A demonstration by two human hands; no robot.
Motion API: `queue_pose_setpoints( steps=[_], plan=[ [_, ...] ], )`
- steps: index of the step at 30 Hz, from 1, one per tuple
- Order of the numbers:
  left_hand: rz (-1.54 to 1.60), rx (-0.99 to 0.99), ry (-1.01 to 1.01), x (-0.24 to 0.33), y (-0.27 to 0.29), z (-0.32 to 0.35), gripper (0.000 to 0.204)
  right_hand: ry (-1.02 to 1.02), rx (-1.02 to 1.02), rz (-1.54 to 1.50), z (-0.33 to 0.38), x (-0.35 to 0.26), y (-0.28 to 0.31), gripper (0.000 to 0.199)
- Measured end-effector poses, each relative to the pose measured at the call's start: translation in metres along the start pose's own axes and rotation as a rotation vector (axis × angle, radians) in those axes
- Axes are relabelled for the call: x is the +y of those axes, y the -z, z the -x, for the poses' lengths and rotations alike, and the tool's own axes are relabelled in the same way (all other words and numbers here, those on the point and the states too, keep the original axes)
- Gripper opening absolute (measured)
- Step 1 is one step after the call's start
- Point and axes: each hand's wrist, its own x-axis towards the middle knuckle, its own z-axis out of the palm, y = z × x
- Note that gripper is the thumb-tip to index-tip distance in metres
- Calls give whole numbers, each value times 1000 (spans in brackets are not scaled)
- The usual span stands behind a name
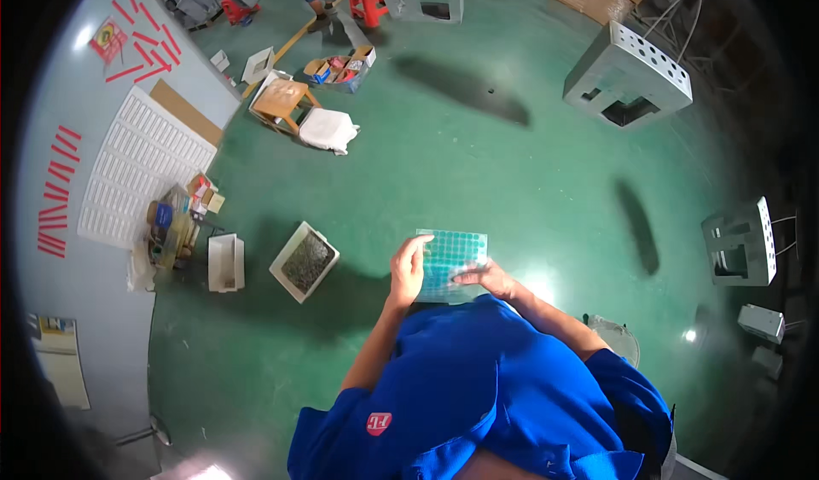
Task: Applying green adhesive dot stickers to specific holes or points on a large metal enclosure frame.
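In front of my body I have a clear sheet of round teal stickers, set in close rows. My left hand grips its left edge, with fingertips at the upper left corner. From the right, my right hand reaches over the lower part of the sheet; its thumb lies on the dots and the other fingers are mostly hidden. Both hands are closed on the sheet. Whether any single dot is lifted is too small to tell.
Left of me on the green floor stand a white bin of small dark parts and a white tray. Farther off are a wooden chair and a box of supplies. Grey metal housings hang at the right. A stool stands behind my right arm.
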Motion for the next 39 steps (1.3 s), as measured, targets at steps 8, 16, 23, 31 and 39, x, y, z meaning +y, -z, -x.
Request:
queue_pose_setpoints(
  steps=[8, 16, 23, 31, 39],
  plan=[
    [-64, -161, -92, -83, -10, -188, 22, 76, 196, 103, -147, -78, 62, 22],
    [-141, -296, -83, -149, -48, -399, 18, -49, 663, -72, -204, -73, 193, 26],
    [-93, -221, -402, -135, -146, -644, 13, -45, 1025, -304, -242, -67, 326, 26],
    [-546, -119, -741, -119, -283, -910, 23, -61, 1226, -395, -276, -94, 479, 26],
    [-1279, -248, -518, -136, -355, -971, 52, -147, 1235, -392, -302, -102, 516, 27]
  ],
)
